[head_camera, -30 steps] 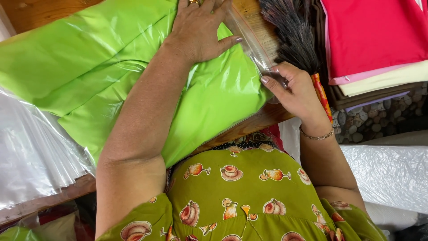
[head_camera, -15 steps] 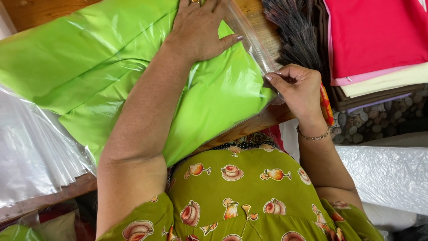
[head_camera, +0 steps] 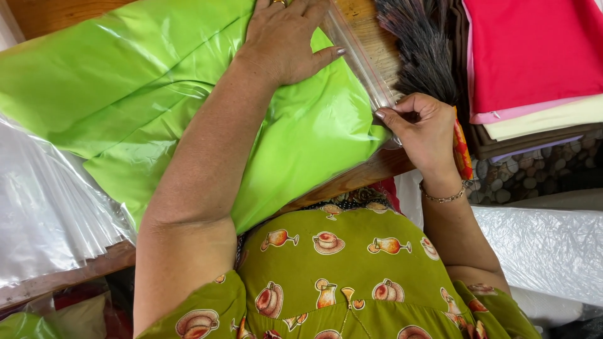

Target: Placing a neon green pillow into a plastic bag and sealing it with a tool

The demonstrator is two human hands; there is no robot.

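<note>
Lime-green folded cloth in a clear zip-top plastic bag (head_camera: 188, 107) lies on the wooden table (head_camera: 370, 169). Left hand (head_camera: 286, 41) presses flat, fingers spread; right hand (head_camera: 424, 129) pinches the bag's strip edge. Looks soft, light, slippery; best gripped at that edge.

Folded cloth (head_camera: 157, 94) sitting inside clear plastic bag (head_camera: 358, 56), bag lying on wooden table (head_camera: 370, 169), covering most of it. Left hand (head_camera: 286, 41) lying flat on bag, far side. Right hand (head_camera: 424, 129) sitting at bag's rt edge, near corner, fingers closed on the plastic. Feather duster (head_camera: 421, 44) lying just behind rt hand, beside bag edge. Stack of folded fabrics (head_camera: 534, 69) lying rt of duster. Pile of plastic bags (head_camera: 44, 207) lying lt of bagged cloth, partly over table edge. Plastic-wrapped bundle (head_camera: 546, 251) sitting below table level, rt of person.
</note>
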